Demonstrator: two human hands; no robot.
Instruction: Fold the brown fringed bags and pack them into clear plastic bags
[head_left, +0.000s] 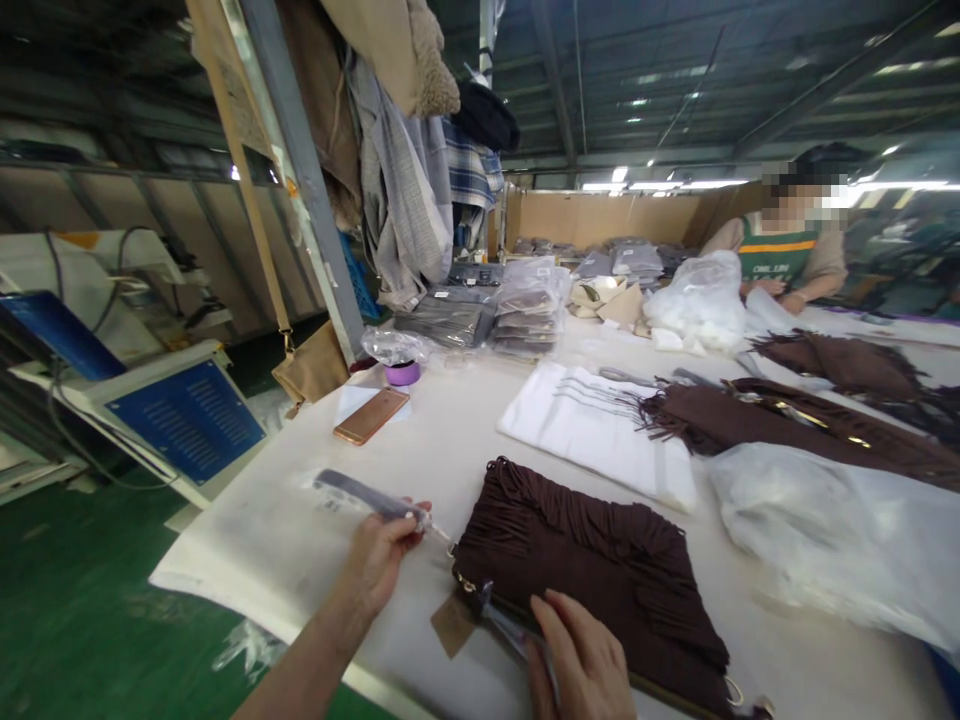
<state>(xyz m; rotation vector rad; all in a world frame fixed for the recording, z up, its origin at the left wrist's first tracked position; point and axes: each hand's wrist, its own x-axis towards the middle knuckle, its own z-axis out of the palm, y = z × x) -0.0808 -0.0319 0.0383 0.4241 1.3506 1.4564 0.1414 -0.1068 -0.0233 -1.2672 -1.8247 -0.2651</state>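
Note:
A dark brown fringed handbag [585,545] lies on the table in front of me. My left hand [382,555] is closed around one end of a grey strap in clear plastic [352,490], to the left of the bag. From that hand a thin pale piece runs to the ring at the bag's corner. Over the bag's near edge, my right hand [581,655] has thumb and fingers around a plastic-wrapped strip [506,625], partly hidden by the fingers. A brown paper tag [454,622] hangs by the bag's near left corner.
Behind the bag lies folded white cloth [592,430]. A phone [371,415] and a purple tape roll [403,373] are at back left. More brown fringed bags [727,415] and plastic sheeting [832,520] lie right. Across the table is a co-worker [787,250].

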